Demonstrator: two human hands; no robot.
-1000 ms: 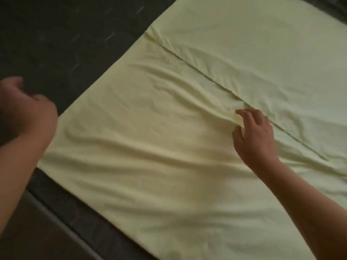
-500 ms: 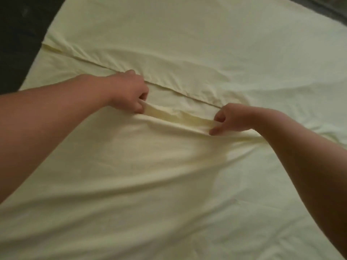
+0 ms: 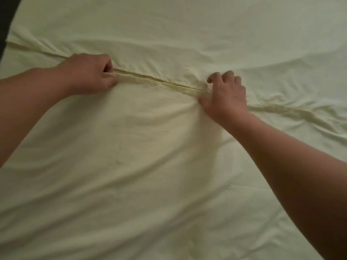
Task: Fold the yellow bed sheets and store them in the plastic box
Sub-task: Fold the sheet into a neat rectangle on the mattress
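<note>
The yellow sheet lay spread flat and filled almost the whole view, its nearest part broad and softly rumpled, with shallow creases running across it. Both bare forearms reached out over this near part, the left from the near left side and the right from the near right side.

Farther out, a fabric edge crossed the sheet as a thin line, starting at the far left edge and slanting nearer as it ran right. Both hands met the cloth along this line, well apart from each other. The left hand was clenched, its fingers curled under and pinching the edge where the line came out from beneath it. The right hand gripped the same edge farther right, thumb low on the near side and fingers curled over the far side, the cloth bunched between them. To the right of that hand the edge broke up into a ridge of wrinkles leading toward the right side.

Beyond the hands the sheet was smoother. At the far left corner a narrow strip of dark surface showed beside the sheet.
</note>
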